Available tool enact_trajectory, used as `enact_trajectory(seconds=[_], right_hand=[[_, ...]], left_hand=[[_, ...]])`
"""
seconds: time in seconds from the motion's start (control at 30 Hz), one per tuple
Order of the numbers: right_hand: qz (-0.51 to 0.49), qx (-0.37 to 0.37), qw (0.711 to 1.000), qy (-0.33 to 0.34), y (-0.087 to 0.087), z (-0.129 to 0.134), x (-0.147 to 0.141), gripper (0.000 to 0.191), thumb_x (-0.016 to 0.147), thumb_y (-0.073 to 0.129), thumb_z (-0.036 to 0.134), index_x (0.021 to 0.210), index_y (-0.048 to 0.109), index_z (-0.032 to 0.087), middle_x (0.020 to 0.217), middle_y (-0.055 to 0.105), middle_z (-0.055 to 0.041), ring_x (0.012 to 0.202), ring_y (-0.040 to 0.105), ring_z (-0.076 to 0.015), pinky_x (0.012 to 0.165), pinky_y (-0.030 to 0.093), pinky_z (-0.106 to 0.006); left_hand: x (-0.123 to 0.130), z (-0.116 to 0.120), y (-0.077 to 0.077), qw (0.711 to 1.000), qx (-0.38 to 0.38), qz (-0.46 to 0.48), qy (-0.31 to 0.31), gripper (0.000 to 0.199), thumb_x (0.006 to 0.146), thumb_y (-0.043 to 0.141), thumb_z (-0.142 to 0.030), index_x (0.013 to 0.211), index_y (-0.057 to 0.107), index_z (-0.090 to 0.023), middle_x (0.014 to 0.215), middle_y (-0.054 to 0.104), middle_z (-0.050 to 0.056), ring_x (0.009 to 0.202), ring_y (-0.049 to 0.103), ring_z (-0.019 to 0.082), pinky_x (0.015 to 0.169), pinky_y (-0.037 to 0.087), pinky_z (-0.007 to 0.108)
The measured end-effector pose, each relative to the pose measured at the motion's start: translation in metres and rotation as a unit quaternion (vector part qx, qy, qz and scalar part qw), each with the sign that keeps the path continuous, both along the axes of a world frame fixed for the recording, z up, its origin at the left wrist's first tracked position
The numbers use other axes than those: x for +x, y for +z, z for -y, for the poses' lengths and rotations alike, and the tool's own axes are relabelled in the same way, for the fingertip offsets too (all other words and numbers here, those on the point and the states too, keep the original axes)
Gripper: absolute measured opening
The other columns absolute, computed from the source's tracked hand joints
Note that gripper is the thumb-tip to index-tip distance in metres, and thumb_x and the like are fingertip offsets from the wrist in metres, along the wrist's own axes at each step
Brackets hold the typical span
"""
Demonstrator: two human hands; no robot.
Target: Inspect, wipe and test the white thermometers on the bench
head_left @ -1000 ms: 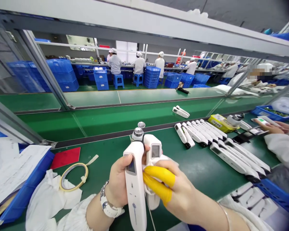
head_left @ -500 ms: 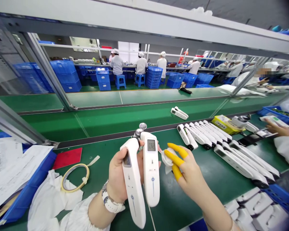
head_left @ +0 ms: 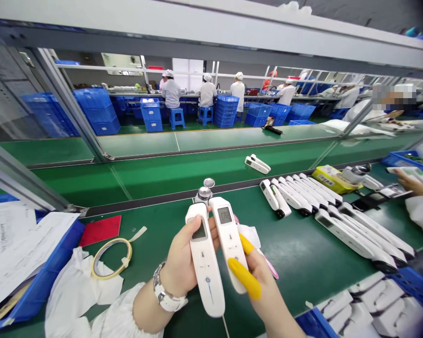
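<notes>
At lower centre, the left hand (head_left: 183, 264) clasps one white infrared thermometer (head_left: 207, 266), thumb at its screen, while the right hand (head_left: 264, 284) pinches a second thermometer (head_left: 228, 238) beside it between yellow-covered digits, with a metal-topped container (head_left: 205, 191) behind and a tape roll (head_left: 129, 253) at lower left.

On the right white device (head_left: 221, 230), the display (head_left: 225, 215) shows segmented characters that look like "CA2", the last one uncertain. Below it stands a thermometer-shaped icon, with a tiny mark too small to read. The left white device (head_left: 205, 251) bears the same kind of icon under its screen (head_left: 199, 231), whose content cannot be made out, and a blue emblem (head_left: 207, 280) lower down. Printing on the paper sheets (head_left: 49, 246) and the yellow box's label (head_left: 326, 179) is too small to read.
</notes>
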State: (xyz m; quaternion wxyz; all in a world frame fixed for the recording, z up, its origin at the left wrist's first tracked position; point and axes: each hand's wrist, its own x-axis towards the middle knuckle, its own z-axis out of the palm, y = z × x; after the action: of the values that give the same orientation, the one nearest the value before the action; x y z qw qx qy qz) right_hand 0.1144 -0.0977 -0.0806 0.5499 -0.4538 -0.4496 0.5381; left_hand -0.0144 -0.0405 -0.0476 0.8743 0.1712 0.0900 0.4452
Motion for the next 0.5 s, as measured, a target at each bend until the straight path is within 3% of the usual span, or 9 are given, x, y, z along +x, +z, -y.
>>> enact_trajectory(seconds=[0.1, 0.17, 0.37, 0.5], right_hand=[[-0.007, 0.021, 0.999, -0.033, -0.001, 0.005, -0.002, 0.046, 0.08, 0.065, 0.039, 0.123, 0.053, 0.032, 0.123, 0.06, -0.0041, 0.117, 0.051, -0.0286, 0.096, 0.045, -0.041], [-0.011, 0.037, 0.998, -0.043, -0.004, 0.009, -0.005, 0.046, 0.08, 0.064, 0.038, 0.124, 0.053, 0.034, 0.126, 0.058, -0.0031, 0.12, 0.048, -0.028, 0.099, 0.042, -0.04], [0.014, 0.062, 0.997, -0.038, -0.014, 0.017, -0.008, 0.044, 0.083, 0.061, 0.036, 0.125, 0.049, 0.038, 0.127, 0.056, -0.0009, 0.115, 0.053, -0.0271, 0.092, 0.049, -0.04], [0.073, 0.048, 0.996, -0.022, -0.024, 0.023, -0.004, 0.038, 0.084, 0.061, 0.034, 0.121, 0.052, 0.036, 0.122, 0.058, -0.0031, 0.111, 0.055, -0.0276, 0.088, 0.051, -0.041]], left_hand=[[0.001, 0.0, 0.004, 1.0, 0.003, -0.016, 0.007, 0.057, 0.085, 0.031, -0.06, 0.11, 0.058, -0.016, 0.101, 0.066, 0.012, 0.092, 0.063, 0.024, 0.083, 0.047, 0.038], [0.002, 0.0, 0.007, 0.999, -0.008, -0.031, 0.007, 0.067, 0.081, 0.027, -0.067, 0.113, 0.057, -0.016, 0.102, 0.066, 0.014, 0.091, 0.063, 0.027, 0.082, 0.047, 0.042], [0.0, 0.001, 0.011, 0.997, -0.06, -0.024, -0.031, 0.055, 0.083, 0.035, -0.061, 0.112, 0.057, -0.02, 0.102, 0.066, 0.011, 0.096, 0.061, 0.028, 0.086, 0.044, 0.044], [-0.002, 0.0, 0.013, 0.998, -0.063, -0.013, -0.015, 0.042, 0.085, 0.041, -0.05, 0.109, 0.057, -0.02, 0.102, 0.065, 0.011, 0.1, 0.06, 0.028, 0.088, 0.043, 0.044]])
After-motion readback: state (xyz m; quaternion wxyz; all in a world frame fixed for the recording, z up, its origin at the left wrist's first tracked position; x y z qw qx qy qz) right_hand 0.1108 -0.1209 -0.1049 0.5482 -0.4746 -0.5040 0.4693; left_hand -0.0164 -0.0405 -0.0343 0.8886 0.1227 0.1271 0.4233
